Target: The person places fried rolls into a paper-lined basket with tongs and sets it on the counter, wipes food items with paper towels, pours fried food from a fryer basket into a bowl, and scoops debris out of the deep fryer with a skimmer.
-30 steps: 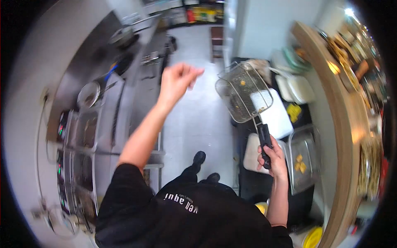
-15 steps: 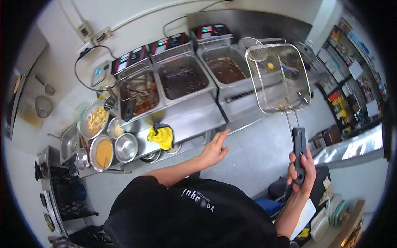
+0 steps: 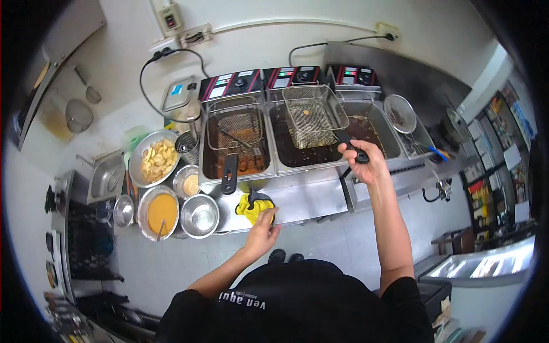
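Observation:
My right hand (image 3: 366, 163) is closed around the black handle of a wire fry basket (image 3: 314, 117). The basket is over the middle fryer vat (image 3: 297, 160), with a small yellowish piece in its mesh; whether its bottom touches the dark oil is unclear. My left hand (image 3: 263, 235) is open and holds nothing, its fingers loosely extended. It is nearest to a crumpled yellow and grey cloth (image 3: 251, 207) at the counter's front edge; I cannot tell whether they touch. A second fry basket (image 3: 234, 123) sits in the left vat, its black handle pointing toward me.
Left of the fryers stand a bowl of pale cut pieces (image 3: 157, 159), a bowl of orange batter (image 3: 162, 212) with a utensil in it, and a metal bowl (image 3: 199, 216). A round strainer (image 3: 400, 113) rests at the right vat. Power cords run along the wall.
The fry basket has moved left and down, from above the floor at right to over the middle vat. My left hand is now beside the yellow cloth. The view has turned right.

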Demonstrator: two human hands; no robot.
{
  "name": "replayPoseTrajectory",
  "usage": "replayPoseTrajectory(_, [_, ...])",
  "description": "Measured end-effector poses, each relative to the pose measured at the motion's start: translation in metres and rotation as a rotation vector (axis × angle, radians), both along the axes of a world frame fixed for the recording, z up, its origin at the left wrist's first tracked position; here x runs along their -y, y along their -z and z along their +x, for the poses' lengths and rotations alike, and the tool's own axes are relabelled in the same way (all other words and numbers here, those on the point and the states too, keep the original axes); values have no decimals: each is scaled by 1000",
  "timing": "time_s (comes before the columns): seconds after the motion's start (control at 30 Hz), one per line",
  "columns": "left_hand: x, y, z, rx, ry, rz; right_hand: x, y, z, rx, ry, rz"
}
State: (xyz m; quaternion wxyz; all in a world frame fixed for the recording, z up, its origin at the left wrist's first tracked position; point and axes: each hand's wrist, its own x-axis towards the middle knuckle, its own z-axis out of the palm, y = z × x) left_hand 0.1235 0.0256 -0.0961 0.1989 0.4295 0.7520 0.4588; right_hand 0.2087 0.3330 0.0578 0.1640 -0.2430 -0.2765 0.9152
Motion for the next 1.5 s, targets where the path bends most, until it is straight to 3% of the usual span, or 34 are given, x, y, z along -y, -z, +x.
replayPoseTrajectory(0.13, [37,-3,-2,-68,-283,-31,-48,21,-33,-86,-95,-251])
replayPoseTrajectory(0.3, [87,-11,25,-182,-601,-104,-43,32,-31,-21,-157,-124])
replayPoseTrajectory(0.4, [100,9,44,-158,-693,-91,-30,57,-21,-77,-287,68])
replayPoseTrajectory(0.53, [90,-1,66,-102,-687,-186,-19,57,-19,-156,-219,92])
replayPoseTrajectory(0.73, [82,-5,73,-37,-761,-40,7,132,-14,-92,-148,71])
replayPoseTrajectory(0.77, [83,-14,74,-132,-781,-63,13,130,-4,-83,-126,80])
replayPoseTrajectory(0.83, [98,-2,68,-287,-790,-75,23,119,10,208,-311,644])
replayPoseTrajectory(0.9, [104,6,67,-200,-814,-67,-16,136,34,314,356,1477])
replayPoseTrajectory(0.93, [108,9,64,-115,-855,-66,-54,125,56,472,502,1353])
replayPoseTrajectory(0.97, [113,17,57,-123,-823,-62,-96,103,82,468,676,1431])
replayPoseTrajectory(1.0, [115,27,51,-98,-790,-99,-124,72,115,780,726,1554])
replayPoseTrajectory(1.07, [104,33,43,-61,-754,-130,-213,81,183,1286,742,2076])
replayPoseTrajectory(1.13, [81,24,43,100,-816,-38,-276,102,236,1727,341,1895])
replayPoseTrajectory(1.17, [68,17,47,84,-778,-22,-307,124,259,1732,344,1889])
replayPoseTrajectory(1.23, [41,14,59,-16,-719,-7,-361,160,285,1651,51,1592])
replayPoseTrajectory(1.27, [26,12,65,-109,-658,-3,-358,154,285,1642,66,1584])
replayPoseTrajectory(1.33, [-5,27,81,-130,-605,-17,-333,117,272,1360,-9,1218])
replayPoseTrajectory(1.4, [-42,33,99,-139,-523,-84,-364,129,278,1212,-197,1047])
replayPoseTrajectory(1.47, [-94,35,133,-19,-396,-84,-375,133,280,977,-225,981])
replayPoseTrajectory(1.5, [-122,23,148,-77,-306,-99,-384,143,288,984,-235,968])
